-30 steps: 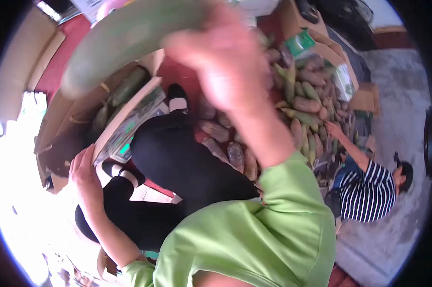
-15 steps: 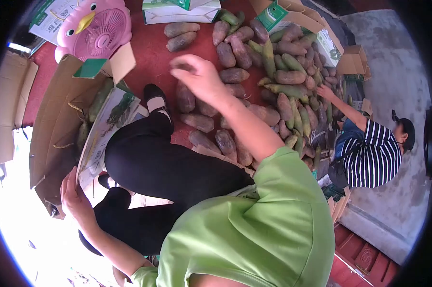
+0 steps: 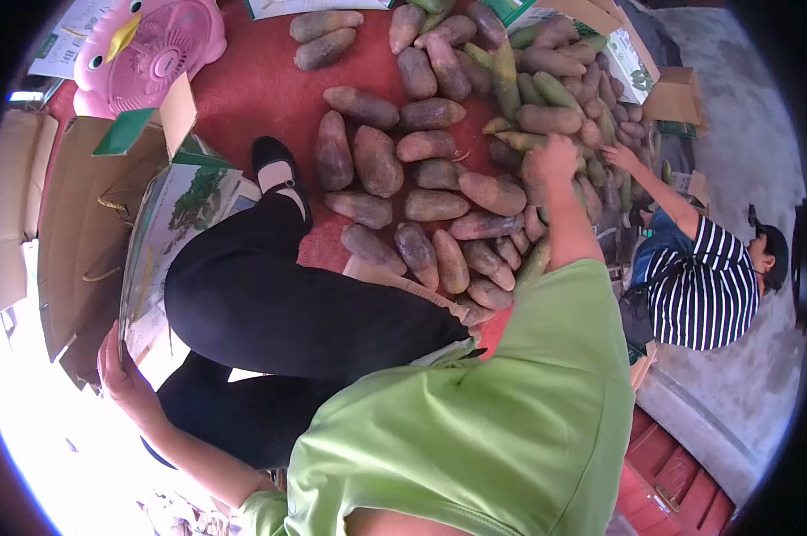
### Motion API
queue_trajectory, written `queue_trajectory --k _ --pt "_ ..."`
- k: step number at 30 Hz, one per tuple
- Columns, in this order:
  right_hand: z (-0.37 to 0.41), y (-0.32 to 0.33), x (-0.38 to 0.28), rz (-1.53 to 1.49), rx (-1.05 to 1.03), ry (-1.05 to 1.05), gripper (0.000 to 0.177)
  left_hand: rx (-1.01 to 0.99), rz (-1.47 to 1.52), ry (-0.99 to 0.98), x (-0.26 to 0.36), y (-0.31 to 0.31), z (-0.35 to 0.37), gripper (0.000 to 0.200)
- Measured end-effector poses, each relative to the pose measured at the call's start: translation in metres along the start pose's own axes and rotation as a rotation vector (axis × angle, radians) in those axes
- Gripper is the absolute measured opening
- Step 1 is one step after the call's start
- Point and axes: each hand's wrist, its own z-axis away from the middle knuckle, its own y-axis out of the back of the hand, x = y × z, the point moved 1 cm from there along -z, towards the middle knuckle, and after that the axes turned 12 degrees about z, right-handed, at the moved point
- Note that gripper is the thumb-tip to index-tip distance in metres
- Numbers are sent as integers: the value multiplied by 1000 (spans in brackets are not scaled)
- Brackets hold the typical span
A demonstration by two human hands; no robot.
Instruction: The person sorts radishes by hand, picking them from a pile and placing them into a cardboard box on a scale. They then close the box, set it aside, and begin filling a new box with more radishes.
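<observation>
My left hand (image 3: 125, 380) is closed on the near edge of an open cardboard box (image 3: 82, 241), at the lower left. The box's printed side panel (image 3: 189, 201) faces my legs. My right hand (image 3: 553, 163) is over the pile of large oblong vegetables (image 3: 546, 121), some reddish-brown, some green. Its fingers are blurred and turned down among them, so I cannot see what they touch. Loose brown vegetables (image 3: 377, 161) lie on the red floor between my foot and the pile.
A pink fan (image 3: 167, 58) with a bird face stands at the top left. Opened cartons (image 3: 676, 94) border the pile at the far right. Beside the pile crouches a person in a striped shirt (image 3: 703, 286), one hand (image 3: 622, 159) at the vegetables.
My right hand has swung rightward from above the loose vegetables to the pile. My left hand stays at the box edge. The view has shifted, and the vegetables inside the box are out of sight.
</observation>
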Motion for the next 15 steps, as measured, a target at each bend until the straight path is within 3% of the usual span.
queue_trajectory --k 4,9,12,15 --pt "-21 -25 39 88 -1 -57 57 -3 13 -4 -3 1 0 33" --pt "-31 -25 49 -17 -281 -84 65 -10 -2 -30 -17 2 1 31" --pt "-24 -5 37 102 -292 -31 69 -11 -11 -27 -25 2 0 29" --pt "-38 -43 37 -4 -239 -48 76 -14 -37 4 -29 2 1 27"
